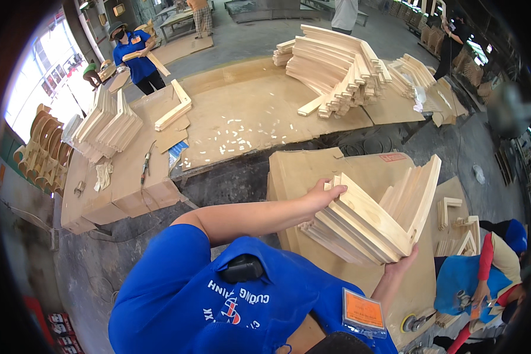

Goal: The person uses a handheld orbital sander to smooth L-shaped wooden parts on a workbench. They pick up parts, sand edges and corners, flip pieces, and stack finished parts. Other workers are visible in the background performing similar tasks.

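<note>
Cardboard-covered desk (pixel 298 168): stack of L-shaped wooden pieces (pixel 369 221) over it.
Left hand (pixel 321 196): fingers closed on one end. Right hand (pixel 403 264): at corner, fingers mostly hidden, grip unclear. Handling seems unfinished; another wooden stack (pixel 327 62) stands on farther desk (pixel 218 91).

- white capital lettering (pixel 255 297) is curving around a red and white emblem (pixel 232 312) on the chest of the wearer's blue shirt (pixel 165 277).
- an orange badge (pixel 363 310) in a clear sleeve is hanging on that shirt, its dark print showing too small for reading.
- a red stamp (pixel 393 157) is marking the cardboard (pixel 304 168), its characters blurring.
- an orange tag (pixel 136 40) is sitting on a co-worker's blue shirt (pixel 140 62), its print staying illegible.
</note>
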`<state>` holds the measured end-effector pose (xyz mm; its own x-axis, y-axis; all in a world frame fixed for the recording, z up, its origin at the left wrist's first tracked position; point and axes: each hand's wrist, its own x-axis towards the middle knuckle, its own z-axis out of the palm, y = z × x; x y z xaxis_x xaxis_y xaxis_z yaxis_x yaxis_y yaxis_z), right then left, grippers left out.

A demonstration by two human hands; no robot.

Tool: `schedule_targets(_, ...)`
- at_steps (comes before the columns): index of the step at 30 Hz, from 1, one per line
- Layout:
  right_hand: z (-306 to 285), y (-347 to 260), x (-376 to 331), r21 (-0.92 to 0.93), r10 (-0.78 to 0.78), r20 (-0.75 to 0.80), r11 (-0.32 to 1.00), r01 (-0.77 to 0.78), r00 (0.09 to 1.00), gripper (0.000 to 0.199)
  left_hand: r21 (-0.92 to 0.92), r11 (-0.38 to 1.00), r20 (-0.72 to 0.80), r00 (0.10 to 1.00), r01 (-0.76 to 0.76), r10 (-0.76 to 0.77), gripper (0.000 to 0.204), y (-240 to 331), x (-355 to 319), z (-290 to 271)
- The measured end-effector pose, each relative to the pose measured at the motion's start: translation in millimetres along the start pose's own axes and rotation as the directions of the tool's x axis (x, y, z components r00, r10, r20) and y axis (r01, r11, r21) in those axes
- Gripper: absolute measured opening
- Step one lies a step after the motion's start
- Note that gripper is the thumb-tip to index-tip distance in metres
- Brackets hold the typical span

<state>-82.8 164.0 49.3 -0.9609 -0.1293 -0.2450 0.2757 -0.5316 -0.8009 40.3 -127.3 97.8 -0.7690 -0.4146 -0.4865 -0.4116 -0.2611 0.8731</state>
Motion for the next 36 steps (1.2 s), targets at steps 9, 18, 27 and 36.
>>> schedule_targets(9,14,-13,-1,0.04,0.053,-0.012,0.998,-0.053,0.999,0.062,-0.039,0.999,0.055,0.998,0.019,-0.017,0.059,-1,18,-3)
schedule_targets(18,5,-18,7,0.063,0.091,0.027,0.994,-0.093,0.995,0.064,-0.131,0.977,0.169,0.975,0.166,-0.143,0.079,-2,18,-10)
schedule_targets(27,-4,-3,17,0.104,0.147,0.101,0.982,-0.157,0.984,0.06,-0.1,0.981,-0.091,0.983,-0.166,0.157,0.067,-3,-10,-2)
schedule_targets(36,52,-2,-48,-0.004,0.127,0.118,0.992,-0.127,0.985,0.063,-0.262,0.908,-0.168,0.942,-0.328,0.292,0.05,-27,-55,-57)
